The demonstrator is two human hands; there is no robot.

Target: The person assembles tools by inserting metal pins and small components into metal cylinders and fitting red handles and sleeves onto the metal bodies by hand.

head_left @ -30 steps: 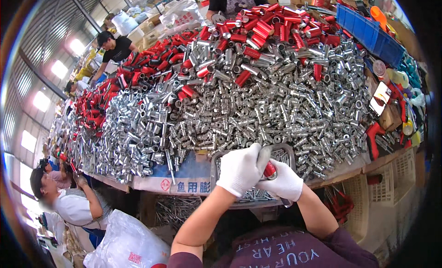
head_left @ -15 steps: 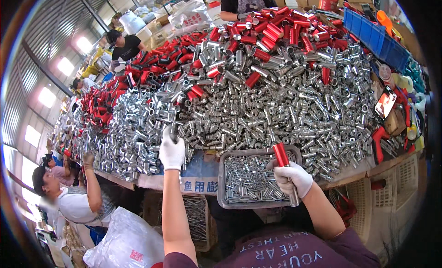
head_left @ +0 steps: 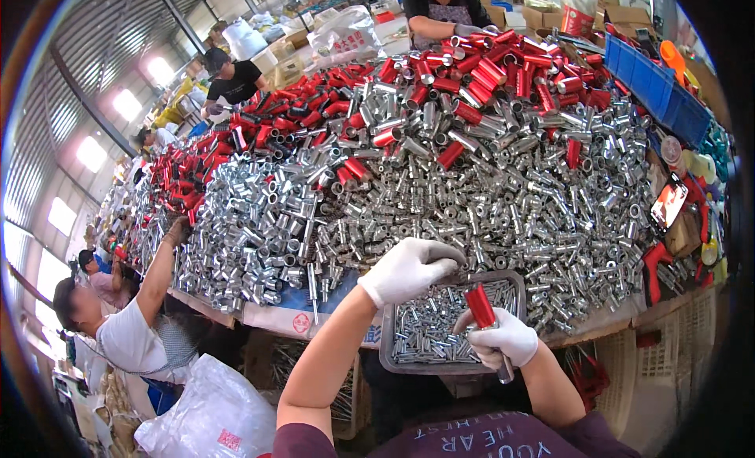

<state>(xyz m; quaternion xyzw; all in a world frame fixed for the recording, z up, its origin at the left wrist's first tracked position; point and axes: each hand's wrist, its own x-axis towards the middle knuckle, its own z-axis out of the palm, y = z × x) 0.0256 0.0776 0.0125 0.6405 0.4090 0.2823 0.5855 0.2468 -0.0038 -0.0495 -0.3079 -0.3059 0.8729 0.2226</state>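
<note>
My right hand (head_left: 507, 341), in a white glove, is closed round a red-and-silver metal tube. Its red sleeve (head_left: 480, 307) sticks up above the fingers, and a silver end shows below the fist. My left hand (head_left: 413, 271), also gloved, hovers at the far left edge of a grey tray (head_left: 384, 356) of small metal pins. Its thumb and forefinger are apart, fingertips darkened, close to the heap of silver metal fittings (head_left: 440, 198); nothing shows between them. A long thin metal rod (head_left: 313, 281) rests on the fittings left of that hand.
Red tubes (head_left: 480, 76) and red handles (head_left: 271, 116) cover the far and left parts of the heap. A blue bin (head_left: 657, 84) and a lit phone (head_left: 668, 202) are at the right. Co-workers sit along the left and far sides. A white plastic bag (head_left: 208, 415) stands lower left.
My left hand has moved right and nearer, from the fittings to the tray's far edge. The rod that was under it now lies on the heap. My right hand still holds the tube.
</note>
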